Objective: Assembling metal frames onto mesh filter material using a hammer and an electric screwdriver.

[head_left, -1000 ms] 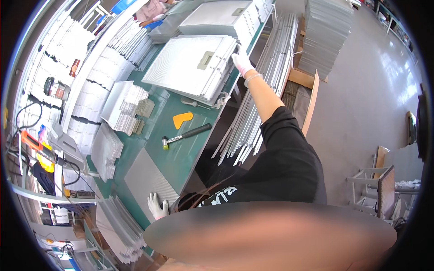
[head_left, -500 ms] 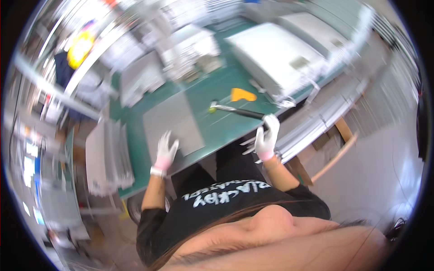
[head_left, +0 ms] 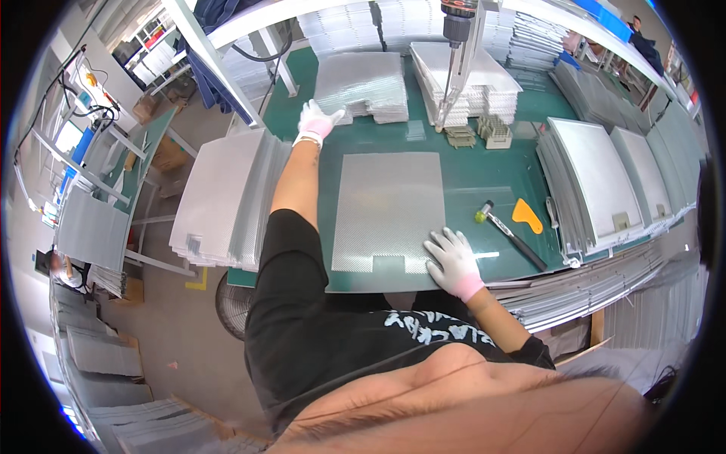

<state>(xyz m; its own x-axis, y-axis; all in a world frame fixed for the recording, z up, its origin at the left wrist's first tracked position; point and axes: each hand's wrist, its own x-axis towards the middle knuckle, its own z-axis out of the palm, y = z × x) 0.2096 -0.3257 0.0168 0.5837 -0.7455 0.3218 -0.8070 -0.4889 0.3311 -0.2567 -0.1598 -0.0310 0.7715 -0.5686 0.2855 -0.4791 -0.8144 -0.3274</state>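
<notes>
A flat grey perforated sheet (head_left: 388,204) with a notch in its near edge lies on the green table (head_left: 476,166) in front of me. My right hand (head_left: 454,265), in a white glove with a pink cuff, rests on its near right corner, fingers spread and palm down. My left hand (head_left: 318,123), gloved alike, reaches far out with fingers apart. It is at the near left corner of a stack of grey sheets (head_left: 361,83); whether it touches them I cannot tell. A mallet (head_left: 518,242) with a black handle lies right of my right hand, beside a yellow scraper (head_left: 527,217).
Leaning sheet stacks stand at the left (head_left: 219,193) and right (head_left: 597,181) of the table. Behind are another notched stack (head_left: 473,79) and small beige blocks (head_left: 494,132). A power screwdriver (head_left: 456,30) hangs above. A floor fan (head_left: 231,306) stands below left.
My left hand has moved from the flat sheet out to the far stack. My right hand has gone from the mallet's handle end to the sheet's corner. The view has turned.
</notes>
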